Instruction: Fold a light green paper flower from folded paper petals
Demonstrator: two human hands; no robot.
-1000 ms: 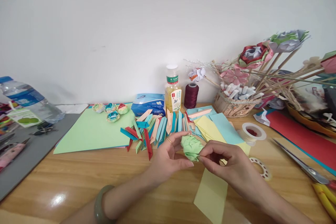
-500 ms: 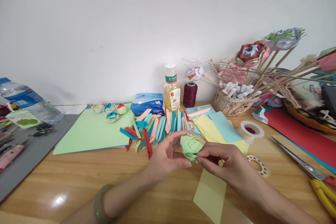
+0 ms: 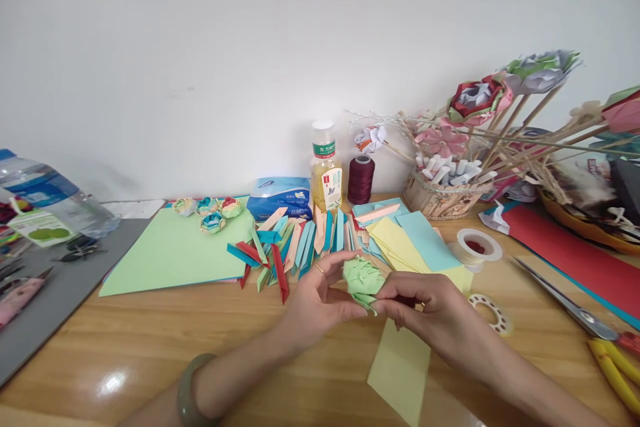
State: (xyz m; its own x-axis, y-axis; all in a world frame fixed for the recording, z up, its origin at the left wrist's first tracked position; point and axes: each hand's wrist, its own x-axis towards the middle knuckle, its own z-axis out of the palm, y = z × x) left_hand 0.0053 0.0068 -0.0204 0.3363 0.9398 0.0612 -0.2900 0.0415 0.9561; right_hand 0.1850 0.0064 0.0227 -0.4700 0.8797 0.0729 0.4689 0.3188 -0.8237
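Observation:
A light green folded paper flower point(image 3: 362, 276) is held up between my two hands over the front of the table. My left hand point(image 3: 324, 297) curls round its left side, index finger above and thumb below. On its right lower edge, my right hand point(image 3: 416, 297) pinches a petal between thumb and fingers. One green petal tip sticks out beneath, near the left thumb. Under the hands lies a pale yellow paper sheet point(image 3: 400, 370). Behind them is a heap of folded paper strips point(image 3: 295, 247) in red, blue, green and peach.
Several small paper flowers point(image 3: 213, 221) rest on green sheets point(image 3: 165, 260) at left. A tissue pack point(image 3: 280, 198), drink bottle point(image 3: 327, 173) and thread spool point(image 3: 361, 180) stand by the wall. Scissors point(image 3: 575, 313), a tape roll point(image 3: 477, 248) and a basket point(image 3: 440, 197) are at right.
My left thumb has shifted slightly right, closer to the right thumb. The flower's lower petal now shows more below, and my right fingers have changed their pinch a little.

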